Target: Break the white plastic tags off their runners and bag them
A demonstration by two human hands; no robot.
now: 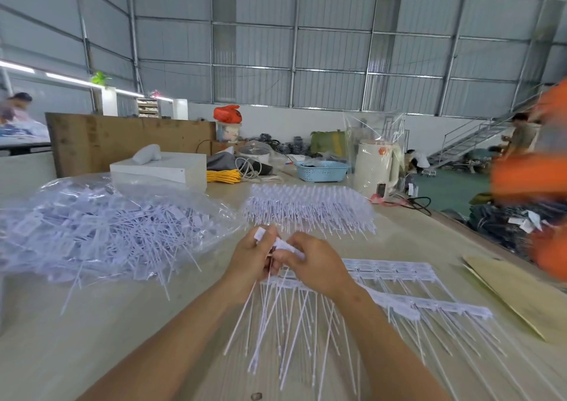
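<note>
— Centre of frame: left hand (250, 255) and right hand (313, 262), each grip pinched on one bunch of white tags (277, 242), heads up, tails hanging toward the lower middle.

— Advice for the snap?

— I'd judge: hold close to the joint, twist short, so the tails don't bend. Whether a runner is in that bunch, I can't tell.

— And the rest?

— Unbroken strips (399, 270) lie flat on the tabletop (92, 333) just right of the hands; another stack (310, 205) above centre. The clear bag (101, 225), already heaped with loose tags, sits at left, open side seemingly toward the hands.
</note>
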